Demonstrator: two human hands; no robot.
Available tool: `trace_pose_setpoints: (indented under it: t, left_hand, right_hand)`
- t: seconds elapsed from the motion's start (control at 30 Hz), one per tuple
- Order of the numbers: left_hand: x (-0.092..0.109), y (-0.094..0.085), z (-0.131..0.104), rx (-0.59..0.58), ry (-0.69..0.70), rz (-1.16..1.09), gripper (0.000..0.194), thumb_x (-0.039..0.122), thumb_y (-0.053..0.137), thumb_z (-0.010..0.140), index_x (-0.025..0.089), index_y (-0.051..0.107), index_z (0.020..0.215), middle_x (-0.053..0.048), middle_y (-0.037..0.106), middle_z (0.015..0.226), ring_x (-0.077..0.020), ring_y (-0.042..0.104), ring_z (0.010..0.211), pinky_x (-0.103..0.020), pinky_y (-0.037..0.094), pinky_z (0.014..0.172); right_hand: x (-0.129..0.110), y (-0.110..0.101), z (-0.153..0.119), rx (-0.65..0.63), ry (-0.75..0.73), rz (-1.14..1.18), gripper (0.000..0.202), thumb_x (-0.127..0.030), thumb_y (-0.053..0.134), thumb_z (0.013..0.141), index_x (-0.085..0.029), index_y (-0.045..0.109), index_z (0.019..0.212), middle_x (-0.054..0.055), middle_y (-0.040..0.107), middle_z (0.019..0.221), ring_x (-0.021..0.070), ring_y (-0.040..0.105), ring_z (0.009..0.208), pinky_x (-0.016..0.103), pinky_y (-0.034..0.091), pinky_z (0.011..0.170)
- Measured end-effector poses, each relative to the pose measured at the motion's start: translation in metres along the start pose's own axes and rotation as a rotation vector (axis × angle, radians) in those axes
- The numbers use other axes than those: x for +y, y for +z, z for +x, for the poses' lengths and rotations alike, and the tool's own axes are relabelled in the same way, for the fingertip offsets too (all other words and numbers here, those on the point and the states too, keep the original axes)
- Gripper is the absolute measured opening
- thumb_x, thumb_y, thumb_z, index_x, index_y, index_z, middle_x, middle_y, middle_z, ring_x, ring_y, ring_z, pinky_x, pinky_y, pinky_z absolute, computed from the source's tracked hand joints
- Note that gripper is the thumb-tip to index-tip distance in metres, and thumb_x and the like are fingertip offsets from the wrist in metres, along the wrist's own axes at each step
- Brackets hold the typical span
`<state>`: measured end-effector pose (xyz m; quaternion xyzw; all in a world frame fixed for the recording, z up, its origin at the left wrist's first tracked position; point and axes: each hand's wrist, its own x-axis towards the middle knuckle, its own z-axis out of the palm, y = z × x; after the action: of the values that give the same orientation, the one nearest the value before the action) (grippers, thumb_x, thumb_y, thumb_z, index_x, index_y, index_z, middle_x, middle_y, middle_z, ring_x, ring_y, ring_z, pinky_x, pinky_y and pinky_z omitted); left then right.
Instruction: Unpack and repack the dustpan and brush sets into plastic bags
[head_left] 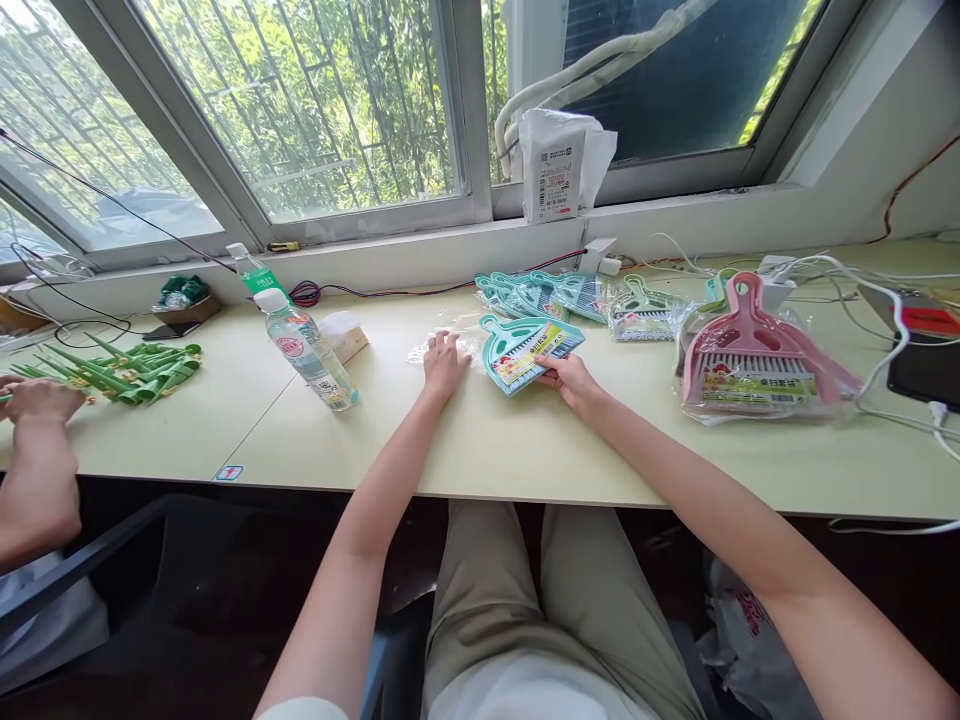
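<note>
Our right hand pinches the teal dustpan, light, stiff, slippery in its wrap; our left hand lies flat, open, on the bag.

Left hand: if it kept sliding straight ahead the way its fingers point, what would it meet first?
The left hand lies flat, fingers pointing toward the window. First in line is probably the clear plastic bag at its fingertips, then bare table up to the wall. Depth is uncertain.

Small packing workroom, long counter under barred windows, piles of bagged toy dustpans, wires, another worker's hand
</note>
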<state>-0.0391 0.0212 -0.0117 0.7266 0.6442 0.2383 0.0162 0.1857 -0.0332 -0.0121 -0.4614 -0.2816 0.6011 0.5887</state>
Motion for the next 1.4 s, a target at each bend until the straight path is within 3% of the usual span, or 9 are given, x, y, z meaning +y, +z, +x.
trace_pose_setpoints:
  t: [0.2, 0.37, 0.5, 0.77, 0.97, 1.07, 1.17, 1.27, 1.4]
  left_hand:
    - [-0.012, -0.003, 0.005, -0.063, -0.094, 0.007, 0.029, 0.018, 0.041, 0.092, 0.023, 0.068, 0.100, -0.011, 0.064, 0.117, -0.0296, 0.053, 0.118, -0.042, 0.043, 0.098]
    - [-0.013, -0.003, 0.006, -0.023, -0.085, 0.011, 0.026, 0.029, 0.052, 0.089, 0.021, 0.067, 0.108, -0.013, 0.063, 0.122, -0.0328, 0.051, 0.121, -0.044, 0.043, 0.099]
    - [-0.014, -0.010, 0.006, -0.019, -0.132, 0.032, 0.020, 0.018, 0.051, 0.086, 0.020, 0.070, 0.088, -0.013, 0.067, 0.111, -0.0298, 0.057, 0.111, -0.040, 0.044, 0.094]
    - [-0.015, -0.020, 0.006, 0.232, -0.260, -0.120, 0.023, 0.026, 0.043, 0.094, 0.022, 0.065, 0.100, -0.008, 0.069, 0.111, -0.0258, 0.061, 0.104, -0.037, 0.045, 0.089]
    - [0.004, -0.023, -0.003, 0.299, -0.029, -0.221, 0.019, 0.028, 0.045, 0.095, 0.026, 0.063, 0.098, -0.006, 0.063, 0.124, -0.0248, 0.052, 0.121, -0.036, 0.044, 0.095]
    - [0.021, -0.023, -0.009, 0.243, 0.123, -0.328, 0.016, 0.029, 0.048, 0.094, 0.026, 0.064, 0.095, -0.005, 0.064, 0.122, -0.0247, 0.049, 0.124, -0.039, 0.040, 0.104]
    - [0.037, -0.022, -0.017, 0.145, 0.240, -0.404, 0.016, 0.031, 0.050, 0.094, 0.026, 0.065, 0.091, -0.004, 0.066, 0.119, -0.0252, 0.049, 0.125, -0.046, 0.022, 0.118]
    - [0.045, -0.021, -0.022, 0.201, 0.200, -0.432, 0.020, 0.037, 0.052, 0.093, 0.029, 0.063, 0.108, -0.004, 0.057, 0.137, -0.0267, 0.038, 0.139, -0.053, 0.006, 0.121]
    - [0.034, -0.023, -0.016, 0.510, -0.153, -0.619, 0.075, 0.049, 0.061, 0.086, 0.028, 0.026, 0.148, -0.010, 0.020, 0.162, -0.0265, 0.010, 0.152, -0.051, 0.012, 0.122]
  right_hand:
    - [-0.001, -0.001, 0.000, -0.025, 0.035, -0.052, 0.015, -0.001, 0.066, 0.077, -0.014, 0.063, 0.084, 0.005, 0.076, 0.078, 0.0192, 0.074, 0.074, 0.036, 0.065, 0.075]
    - [-0.003, -0.001, -0.002, -0.051, 0.048, -0.080, 0.017, -0.001, 0.068, 0.076, -0.014, 0.064, 0.087, 0.006, 0.076, 0.081, 0.0189, 0.074, 0.073, 0.034, 0.066, 0.072]
    - [-0.004, 0.001, -0.005, -0.056, 0.040, -0.096, 0.015, -0.002, 0.067, 0.077, -0.012, 0.065, 0.088, 0.007, 0.077, 0.084, 0.0182, 0.074, 0.072, 0.032, 0.065, 0.071]
    - [0.002, 0.001, -0.005, -0.124, -0.004, -0.127, 0.013, -0.005, 0.070, 0.076, -0.013, 0.069, 0.087, 0.008, 0.077, 0.090, 0.0183, 0.074, 0.073, 0.032, 0.065, 0.069]
    - [0.008, 0.009, -0.015, -0.272, -0.051, -0.172, 0.018, -0.011, 0.078, 0.072, -0.012, 0.072, 0.089, 0.010, 0.077, 0.092, 0.0221, 0.074, 0.076, 0.038, 0.065, 0.072]
    - [0.009, 0.011, -0.016, -0.247, -0.076, -0.170, 0.021, -0.013, 0.081, 0.068, -0.013, 0.072, 0.087, 0.009, 0.077, 0.090, 0.0223, 0.074, 0.077, 0.040, 0.064, 0.074]
    - [0.009, 0.009, -0.012, -0.161, -0.107, -0.129, 0.021, -0.012, 0.081, 0.068, -0.014, 0.071, 0.086, 0.007, 0.077, 0.089, 0.0218, 0.074, 0.078, 0.041, 0.064, 0.077]
    - [0.005, 0.006, -0.007, -0.077, -0.110, -0.071, 0.016, -0.007, 0.076, 0.072, -0.014, 0.069, 0.084, 0.006, 0.077, 0.090, 0.0209, 0.073, 0.081, 0.041, 0.064, 0.079]
    - [0.001, 0.005, -0.008, -0.078, -0.119, -0.011, 0.014, -0.007, 0.072, 0.076, -0.016, 0.068, 0.086, 0.004, 0.076, 0.093, 0.0194, 0.073, 0.083, 0.039, 0.063, 0.083]
